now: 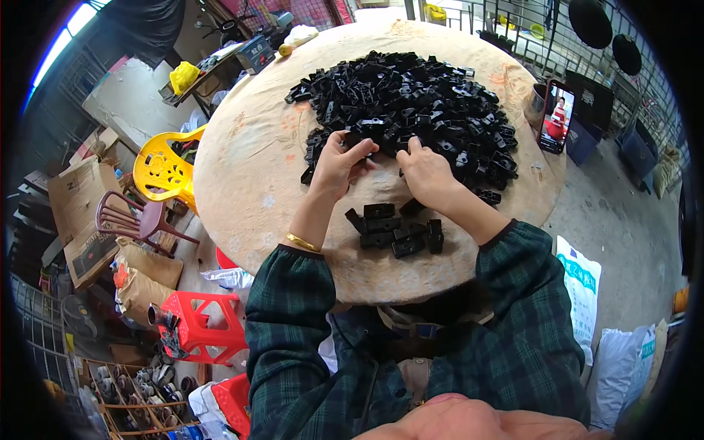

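A large heap of small black plastic parts (411,88) covers the far middle of a round table. At the heap's near edge my left hand (341,165), with a gold bangle on its wrist, pinches a black plastic part (372,129) between thumb and fingers. Just to its right, my right hand (427,172) is closed, knuckles up, its fingertips against the heap; what it grips is hidden. Nearer to me lies a smaller group of black parts (378,240), several of them, below and between my forearms.
A cream patterned cloth (242,176) covers the table. A phone (557,117) stands at its right edge beside a metal cup (535,106). Left are a yellow chair (165,165), a small purplish chair (143,220) and a red stool (202,323). White sacks (579,282) stand at right.
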A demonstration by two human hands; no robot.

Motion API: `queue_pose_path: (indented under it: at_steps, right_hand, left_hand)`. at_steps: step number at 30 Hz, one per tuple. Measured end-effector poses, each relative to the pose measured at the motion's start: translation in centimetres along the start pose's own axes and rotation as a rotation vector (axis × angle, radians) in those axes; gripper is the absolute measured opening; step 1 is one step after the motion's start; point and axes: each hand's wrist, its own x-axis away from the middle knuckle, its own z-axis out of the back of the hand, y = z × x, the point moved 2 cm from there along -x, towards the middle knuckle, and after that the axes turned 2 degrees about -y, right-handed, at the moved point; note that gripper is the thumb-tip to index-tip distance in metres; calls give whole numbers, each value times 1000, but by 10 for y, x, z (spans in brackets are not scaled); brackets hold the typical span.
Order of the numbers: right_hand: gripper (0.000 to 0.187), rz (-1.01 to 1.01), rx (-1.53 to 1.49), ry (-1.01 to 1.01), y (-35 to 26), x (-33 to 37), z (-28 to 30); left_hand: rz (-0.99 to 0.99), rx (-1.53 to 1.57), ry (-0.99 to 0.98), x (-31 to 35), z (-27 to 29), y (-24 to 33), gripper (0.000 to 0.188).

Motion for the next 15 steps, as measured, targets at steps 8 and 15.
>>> queue_pose_path:
  at_steps: [8,15]
  right_hand:
    - [38,180,-640,202,18,-12,13]
    - [40,50,-1182,191,14,-14,13]
  left_hand:
    - [160,335,78,-1,-13,-17,27]
    - [-28,388,-100,5,-41,-23,29]
